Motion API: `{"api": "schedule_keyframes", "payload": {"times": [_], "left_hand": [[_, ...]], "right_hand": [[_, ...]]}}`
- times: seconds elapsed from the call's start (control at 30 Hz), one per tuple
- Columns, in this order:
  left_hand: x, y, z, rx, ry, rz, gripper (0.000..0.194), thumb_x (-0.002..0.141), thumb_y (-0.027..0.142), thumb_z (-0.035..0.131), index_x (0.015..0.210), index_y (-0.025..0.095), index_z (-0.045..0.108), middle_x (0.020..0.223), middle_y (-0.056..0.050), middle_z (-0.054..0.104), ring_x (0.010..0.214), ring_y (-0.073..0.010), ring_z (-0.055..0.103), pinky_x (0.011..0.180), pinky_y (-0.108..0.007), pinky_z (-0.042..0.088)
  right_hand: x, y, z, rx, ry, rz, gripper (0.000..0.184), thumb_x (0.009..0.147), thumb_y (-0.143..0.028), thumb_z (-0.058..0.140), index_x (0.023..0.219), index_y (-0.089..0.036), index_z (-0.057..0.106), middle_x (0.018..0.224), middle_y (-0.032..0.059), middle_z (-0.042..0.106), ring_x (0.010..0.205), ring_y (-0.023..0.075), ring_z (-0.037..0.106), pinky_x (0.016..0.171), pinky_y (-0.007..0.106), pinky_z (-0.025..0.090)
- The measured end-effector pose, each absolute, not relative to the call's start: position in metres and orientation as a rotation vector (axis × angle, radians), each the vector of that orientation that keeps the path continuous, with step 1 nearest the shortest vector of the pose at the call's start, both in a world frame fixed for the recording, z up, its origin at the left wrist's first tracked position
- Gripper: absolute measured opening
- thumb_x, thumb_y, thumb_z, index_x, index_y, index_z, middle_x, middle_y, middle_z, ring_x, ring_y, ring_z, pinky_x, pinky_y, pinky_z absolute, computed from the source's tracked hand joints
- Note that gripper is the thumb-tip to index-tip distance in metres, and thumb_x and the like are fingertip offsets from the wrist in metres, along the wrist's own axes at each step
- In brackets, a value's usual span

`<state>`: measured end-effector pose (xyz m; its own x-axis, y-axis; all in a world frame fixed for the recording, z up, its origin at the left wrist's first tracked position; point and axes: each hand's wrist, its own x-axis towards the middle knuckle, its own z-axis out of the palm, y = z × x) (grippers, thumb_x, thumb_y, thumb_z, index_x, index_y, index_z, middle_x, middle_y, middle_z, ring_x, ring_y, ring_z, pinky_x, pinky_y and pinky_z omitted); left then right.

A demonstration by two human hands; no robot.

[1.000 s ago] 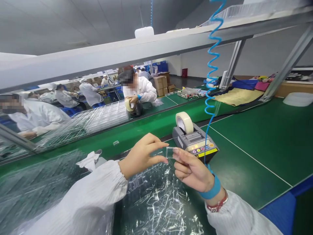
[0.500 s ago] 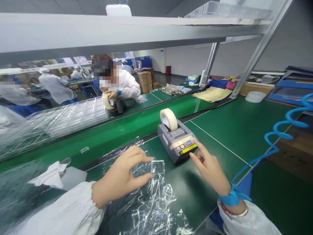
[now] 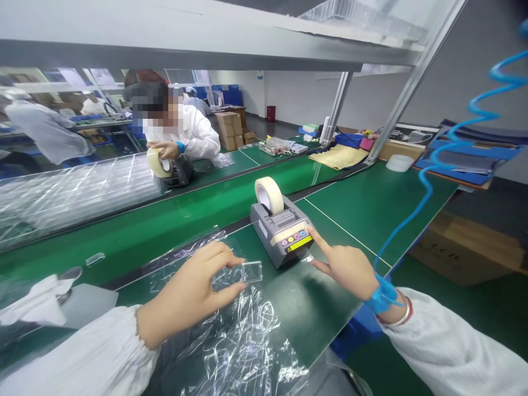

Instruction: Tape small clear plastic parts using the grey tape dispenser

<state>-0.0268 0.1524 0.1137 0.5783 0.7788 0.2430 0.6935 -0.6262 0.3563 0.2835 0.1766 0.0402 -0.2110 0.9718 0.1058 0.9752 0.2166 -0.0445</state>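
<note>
The small clear square piece [image 3: 252,271] is pinched at its edge by the left hand [image 3: 185,294], right there above crumpled plastic film [image 3: 231,341] on the green workbench [image 3: 371,214]; the hands are kept apart, the right hand [image 3: 346,269] empty, its index finger [image 3: 319,242] extended to the corner of the grey tape dispenser [image 3: 280,234], a cream tape roll [image 3: 269,195] mounted on top

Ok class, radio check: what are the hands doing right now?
Left hand pinching clear plastic square. Right hand pointing at tape dispenser. Crumpled plastic film underneath.
</note>
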Motion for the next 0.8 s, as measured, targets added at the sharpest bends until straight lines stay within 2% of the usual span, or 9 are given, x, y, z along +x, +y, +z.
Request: {"api": "schedule_keyframes", "payload": {"times": [0.1, 0.17, 0.27, 0.33, 0.5, 0.67, 0.8], "left_hand": [[-0.027, 0.151, 0.113, 2.594, 1.229, 0.555, 0.021, 0.081, 0.034, 0.057, 0.098, 0.022, 0.054, 0.09, -0.002, 0.053, 0.085, -0.0167, 0.051, 0.073, -0.032, 0.045], [-0.027, 0.152, 0.112, 2.594, 1.233, 0.541, 0.021, 0.082, 0.035, 0.056, 0.098, 0.021, 0.054, 0.09, -0.002, 0.053, 0.085, -0.0169, 0.051, 0.073, -0.032, 0.045], [-0.027, 0.153, 0.111, 2.591, 1.235, 0.522, 0.022, 0.082, 0.037, 0.055, 0.098, 0.021, 0.054, 0.09, -0.003, 0.053, 0.084, -0.0173, 0.052, 0.073, -0.032, 0.045], [-0.027, 0.153, 0.109, 2.59, 1.238, 0.512, 0.023, 0.082, 0.037, 0.055, 0.098, 0.021, 0.054, 0.089, -0.003, 0.053, 0.084, -0.0175, 0.052, 0.073, -0.033, 0.045], [-0.028, 0.152, 0.103, 2.581, 1.24, 0.484, 0.023, 0.082, 0.036, 0.055, 0.099, 0.021, 0.054, 0.09, -0.003, 0.053, 0.085, -0.0182, 0.052, 0.074, -0.034, 0.045], [-0.026, 0.153, 0.1, 2.569, 1.233, 0.486, 0.021, 0.082, 0.033, 0.055, 0.098, 0.021, 0.054, 0.089, -0.003, 0.054, 0.084, -0.018, 0.051, 0.074, -0.034, 0.045], [-0.024, 0.153, 0.099, 2.573, 1.223, 0.503, 0.02, 0.081, 0.033, 0.055, 0.096, 0.02, 0.054, 0.087, -0.003, 0.054, 0.082, -0.0182, 0.051, 0.072, -0.034, 0.045]], "right_hand": [[0.293, 0.173, 0.042, -1.656, -2.233, 0.502, 0.075, 0.076, -0.034, 0.059, 0.14, -0.021, 0.022, 0.052, -0.0078, 0.043, 0.048, 0.0141, 0.045, 0.047, 0.024, 0.029], [0.297, 0.172, 0.039, -1.563, -2.024, 0.724, 0.069, 0.077, -0.034, 0.057, 0.137, -0.019, 0.025, 0.052, -0.0099, 0.038, 0.048, 0.0122, 0.041, 0.048, 0.023, 0.031], [0.298, 0.175, 0.029, -1.589, -1.784, 0.82, 0.047, 0.076, -0.041, 0.056, 0.115, -0.016, 0.048, 0.051, -0.0105, 0.033, 0.047, 0.0108, 0.036, 0.048, 0.024, 0.03], [0.295, 0.179, 0.022, -1.603, -1.742, 0.879, 0.04, 0.075, -0.044, 0.057, 0.102, -0.016, 0.054, 0.05, -0.0101, 0.032, 0.047, 0.0103, 0.034, 0.047, 0.024, 0.028], [0.286, 0.189, 0.016, -1.537, -1.734, 1.038, 0.041, 0.073, -0.045, 0.058, 0.101, -0.015, 0.058, 0.05, -0.009, 0.035, 0.047, 0.0103, 0.033, 0.046, 0.024, 0.026], [0.276, 0.191, 0.019, -1.385, -1.545, 1.207, 0.033, 0.071, -0.047, 0.061, 0.082, -0.016, 0.061, 0.058, -0.0054, 0.042, 0.051, 0.0094, 0.035, 0.047, 0.024, 0.028], [0.271, 0.19, 0.021, -1.36, -1.474, 1.258, 0.035, 0.071, -0.052, 0.058, 0.068, -0.017, 0.053, 0.055, -0.007, 0.036, 0.046, 0.007, 0.027, 0.044, 0.022, 0.022]]}}
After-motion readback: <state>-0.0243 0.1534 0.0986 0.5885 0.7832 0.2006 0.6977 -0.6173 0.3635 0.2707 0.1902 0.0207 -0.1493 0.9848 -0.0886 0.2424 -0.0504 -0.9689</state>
